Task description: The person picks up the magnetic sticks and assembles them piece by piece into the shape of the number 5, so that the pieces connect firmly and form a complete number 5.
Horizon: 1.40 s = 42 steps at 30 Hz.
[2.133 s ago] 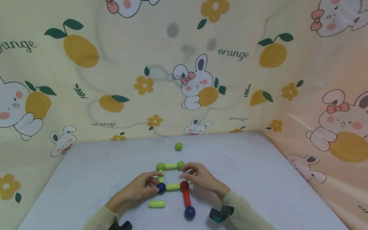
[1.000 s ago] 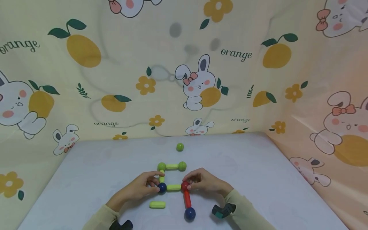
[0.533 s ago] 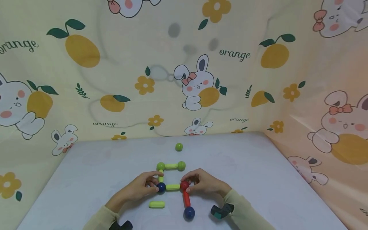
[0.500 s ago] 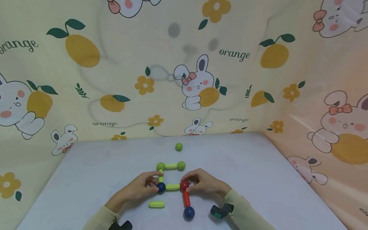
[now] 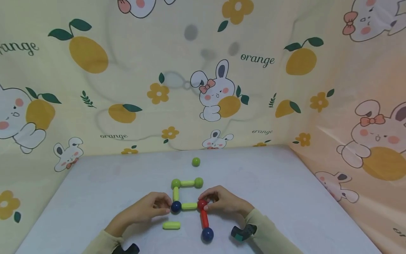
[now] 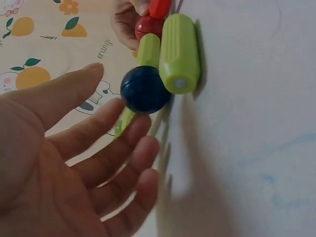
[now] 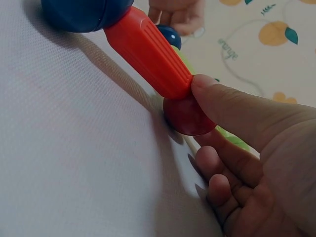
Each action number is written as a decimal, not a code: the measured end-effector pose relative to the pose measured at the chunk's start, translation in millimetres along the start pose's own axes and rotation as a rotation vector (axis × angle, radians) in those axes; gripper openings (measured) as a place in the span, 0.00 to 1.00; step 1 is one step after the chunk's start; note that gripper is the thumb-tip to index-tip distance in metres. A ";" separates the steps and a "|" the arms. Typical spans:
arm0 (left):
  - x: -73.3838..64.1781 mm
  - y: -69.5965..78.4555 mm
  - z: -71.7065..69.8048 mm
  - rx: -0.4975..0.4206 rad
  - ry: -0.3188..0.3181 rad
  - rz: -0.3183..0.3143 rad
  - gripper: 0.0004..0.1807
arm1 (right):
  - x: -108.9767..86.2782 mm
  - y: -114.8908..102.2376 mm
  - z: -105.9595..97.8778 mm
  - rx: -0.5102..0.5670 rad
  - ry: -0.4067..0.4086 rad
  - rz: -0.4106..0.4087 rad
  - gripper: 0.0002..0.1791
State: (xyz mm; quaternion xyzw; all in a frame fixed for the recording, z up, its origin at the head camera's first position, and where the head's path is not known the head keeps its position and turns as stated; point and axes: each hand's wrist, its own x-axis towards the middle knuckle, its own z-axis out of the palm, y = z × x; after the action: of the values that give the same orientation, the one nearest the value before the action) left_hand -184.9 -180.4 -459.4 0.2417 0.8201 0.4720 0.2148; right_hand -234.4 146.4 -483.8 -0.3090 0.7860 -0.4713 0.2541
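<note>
A figure of balls and magnetic-looking rods lies on the white table. My right hand (image 5: pixel 226 201) pinches the red ball (image 5: pixel 201 204) between thumb and fingers; in the right wrist view the thumb meets it beside the red rod (image 7: pixel 150 54). That rod leads to a blue ball (image 5: pixel 207 235) near me. A yellow-green rod (image 5: pixel 189 206) joins the red ball to another blue ball (image 5: pixel 176 207). Just left of this one is my left hand (image 5: pixel 149 209), fingers spread and holding nothing. Further rods run to two green balls (image 5: pixel 176 183) behind, leaving the figure's right side open.
A loose yellow-green rod (image 5: pixel 171 225) lies in front of the left blue ball. Farther back on the table sits a single green ball (image 5: pixel 196 161). A printed cloth (image 5: pixel 133 77) with rabbits and oranges hangs behind the table (image 5: pixel 269 176) and along its sides.
My right hand has come down from near the right green ball to the red ball and holds it. My left hand has let go of the blue ball and drawn back left.
</note>
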 end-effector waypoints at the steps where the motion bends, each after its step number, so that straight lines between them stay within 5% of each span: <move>1: -0.8 1.0 0.4 -0.004 -0.013 -0.001 0.11 | 0.0 -0.1 -0.1 0.001 0.000 -0.003 0.18; 9: -5.5 2.5 6.5 -0.021 -0.097 -0.011 0.11 | -0.2 1.3 -0.3 0.001 -0.001 -0.007 0.19; 19: -6.6 8.1 17.4 0.066 -0.069 -0.056 0.09 | 0.6 -0.1 2.0 0.003 0.030 0.009 0.18; 28: -8.8 11.3 20.2 0.095 -0.064 -0.002 0.05 | 0.3 1.5 3.4 -0.029 0.056 0.009 0.17; 42: 0.5 11.2 32.9 0.023 -0.115 0.020 0.04 | 0.6 2.8 2.6 0.004 0.047 0.000 0.18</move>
State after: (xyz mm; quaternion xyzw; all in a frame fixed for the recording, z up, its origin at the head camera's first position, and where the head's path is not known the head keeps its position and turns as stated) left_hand -163.9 -153.1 -464.8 0.2791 0.8095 0.4499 0.2538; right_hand -233.7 145.5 -487.6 -0.2975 0.7908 -0.4799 0.2361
